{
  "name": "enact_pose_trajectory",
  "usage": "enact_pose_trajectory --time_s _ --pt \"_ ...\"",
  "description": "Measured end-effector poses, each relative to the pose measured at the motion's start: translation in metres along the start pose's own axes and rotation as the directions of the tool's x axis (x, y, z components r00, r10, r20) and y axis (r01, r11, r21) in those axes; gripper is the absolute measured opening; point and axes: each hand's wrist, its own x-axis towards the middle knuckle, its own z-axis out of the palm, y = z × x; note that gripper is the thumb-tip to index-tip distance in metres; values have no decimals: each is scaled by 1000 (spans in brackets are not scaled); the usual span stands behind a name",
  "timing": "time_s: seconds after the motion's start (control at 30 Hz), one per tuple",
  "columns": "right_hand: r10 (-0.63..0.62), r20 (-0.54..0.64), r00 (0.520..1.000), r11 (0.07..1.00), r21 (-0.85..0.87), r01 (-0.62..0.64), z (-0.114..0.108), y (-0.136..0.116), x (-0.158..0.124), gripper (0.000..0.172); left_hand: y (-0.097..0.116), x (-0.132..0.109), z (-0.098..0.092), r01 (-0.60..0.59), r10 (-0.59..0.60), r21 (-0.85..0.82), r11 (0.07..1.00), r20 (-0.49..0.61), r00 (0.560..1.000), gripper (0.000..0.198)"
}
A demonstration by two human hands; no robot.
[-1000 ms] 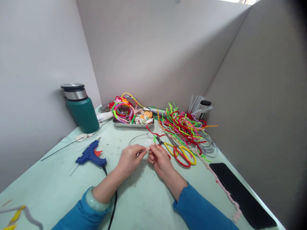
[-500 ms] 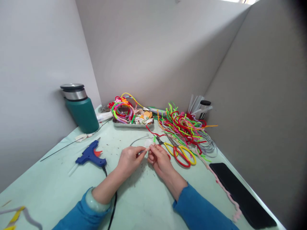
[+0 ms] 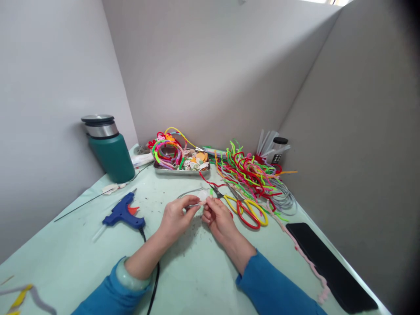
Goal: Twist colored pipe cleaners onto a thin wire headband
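Note:
Over the middle of the table my two hands meet, fingertips almost touching. My right hand (image 3: 219, 218) is closed, thumb and forefinger pinching a small pale pink piece (image 3: 203, 202), which looks like fuzzy pipe cleaner; most of it is hidden by the fingers. My left hand (image 3: 177, 218) has its thumb and forefinger parted around the piece's left end, where a thin greyish strip also shows. Just beyond the fingertips lie a grey pipe cleaner (image 3: 188, 192), a whitish translucent scrap (image 3: 203, 194) and a short bright green bit (image 3: 211, 191).
A blue glue gun (image 3: 123, 213) lies left, its black cord passing under my left forearm. Behind stand a green bottle (image 3: 112, 157) and a metal tray (image 3: 182, 172) of trimmings. Right are red-handled scissors (image 3: 248, 215), a yellow-handled pair, piled pipe cleaners (image 3: 251, 173) and a black phone (image 3: 328, 267).
My left thumb and forefinger have parted from their pinch, the forefinger lifting slightly. My right hand stays almost still, holding the pink piece.

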Motion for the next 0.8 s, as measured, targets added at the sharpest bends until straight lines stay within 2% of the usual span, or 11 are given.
enact_pose_trajectory --time_s 0.17,0.47,0.63,0.8 --pt "-2 12 1000 1000 -4 2 0 0 0 20 4 0 -1 27 -27 -93 995 9 1000 18" --pt "5 3 1000 1000 10 -5 -1 1 1 19 2 0 0 97 -93 -96 991 44 995 39" --pt "-1 1 1000 1000 9 1 -1 1 1 20 0 2 1 107 -102 -169 980 42 994 23" --pt "-5 0 1000 1000 -1 5 0 0 0 21 -2 2 3 124 -117 -218 968 47 992 25"
